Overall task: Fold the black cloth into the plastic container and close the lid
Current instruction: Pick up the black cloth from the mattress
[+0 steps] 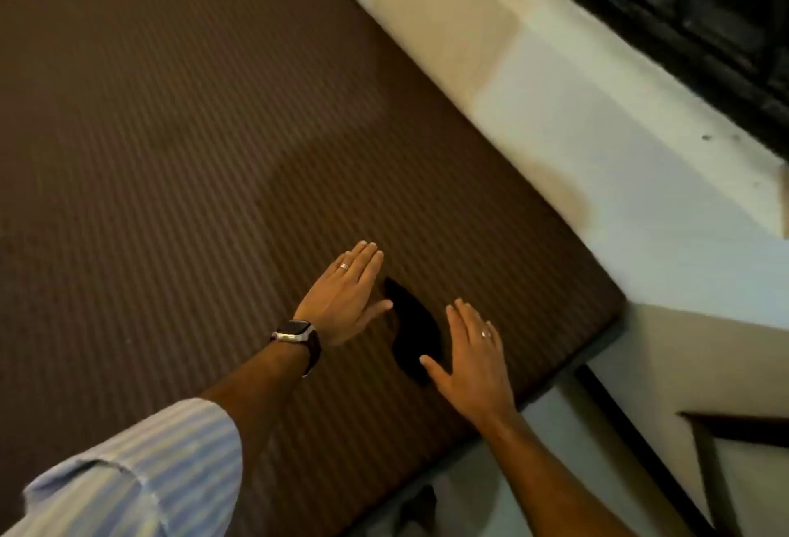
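A small black cloth (pixel 413 329) lies on a brown striped mattress (pixel 179 143), near its right corner. My left hand (pixel 346 295) is flat and open just left of the cloth, a watch on its wrist and a ring on one finger. My right hand (pixel 474 359) is flat and open at the cloth's right, its thumb at the cloth's lower edge. Whether the palms press on the cloth or hover above it is unclear. No plastic container or lid is in view.
A pale wall (pixel 576 118) runs along the mattress's right side, with a dark window frame (pixel 704 15) above it. The mattress corner (pixel 615 301) is close to my right hand. A dark wooden piece (pixel 717 451) and a dim object (pixel 420 502) sit below.
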